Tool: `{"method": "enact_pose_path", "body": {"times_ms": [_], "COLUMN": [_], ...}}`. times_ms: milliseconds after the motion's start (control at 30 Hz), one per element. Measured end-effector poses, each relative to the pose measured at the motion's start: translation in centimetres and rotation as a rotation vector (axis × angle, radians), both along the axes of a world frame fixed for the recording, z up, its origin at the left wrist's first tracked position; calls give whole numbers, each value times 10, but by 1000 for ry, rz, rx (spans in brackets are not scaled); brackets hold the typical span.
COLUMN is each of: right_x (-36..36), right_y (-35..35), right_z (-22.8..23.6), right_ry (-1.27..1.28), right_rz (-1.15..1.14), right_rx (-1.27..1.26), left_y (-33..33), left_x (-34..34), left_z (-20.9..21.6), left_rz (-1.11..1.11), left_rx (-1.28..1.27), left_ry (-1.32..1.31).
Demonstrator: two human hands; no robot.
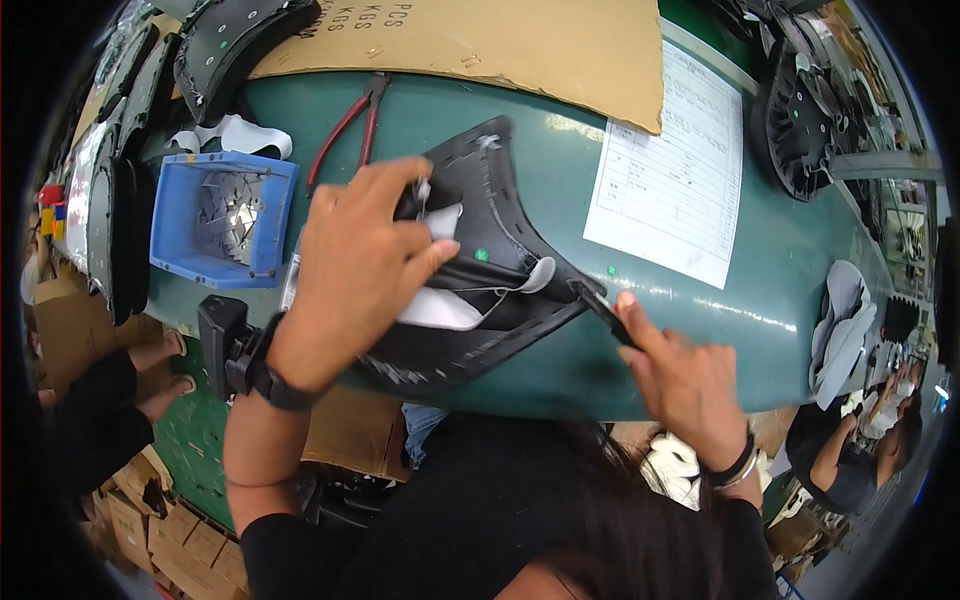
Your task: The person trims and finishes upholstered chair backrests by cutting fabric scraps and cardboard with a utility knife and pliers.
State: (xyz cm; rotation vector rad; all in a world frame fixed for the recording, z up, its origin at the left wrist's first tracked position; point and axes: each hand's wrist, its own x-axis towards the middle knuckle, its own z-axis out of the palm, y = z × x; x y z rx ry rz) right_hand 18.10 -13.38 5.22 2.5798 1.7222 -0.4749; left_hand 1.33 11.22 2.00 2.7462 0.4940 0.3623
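A black upholstered panel (455, 345), with rows of staples along its edges, lies on the green bench. White elastic straps (440, 308) cross its underside. My left hand (365, 260) is over its left part, fingers curled round a fold of the panel beside a white strap. The fingertips partly hide what they grip. My right hand (685, 385) is closed round a slim dark tool (603, 308), index finger stretched along it. The tool's tip meets the panel's right corner; its exact kind cannot be told.
Red-handled pliers (368, 125) lie beyond my left hand. A blue bin (170, 215) of small metal pieces stands at left, near stacked black panels (130, 200). Cardboard (560, 60) and a printed sheet (670, 170) lie at the back. Grey cloth pieces (840, 330) lie right. Other people are beyond the bench.
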Motion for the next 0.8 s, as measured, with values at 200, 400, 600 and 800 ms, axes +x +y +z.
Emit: {"method": "enact_pose_path", "body": {"times_ms": [200, 400, 600, 800], "right_x": [39, 30, -7, -31], "right_y": [32, 25, 16, 1], "right_z": [15, -3, -23, -42], "right_ry": [79, 156, 284, 484], "right_rz": [160, 27, -133, -158], "right_rx": [-115, -57, 68, 305], "left_y": [-24, -44, -51, -30], "left_x": [15, 48, 59, 59], "left_z": [26, 0, -28, -10], "left_rz": [-209, -131, -140, 160], "left_rx": [-778, -297, -323, -1056], "left_ry": [-270, -4, -174, -475]}}
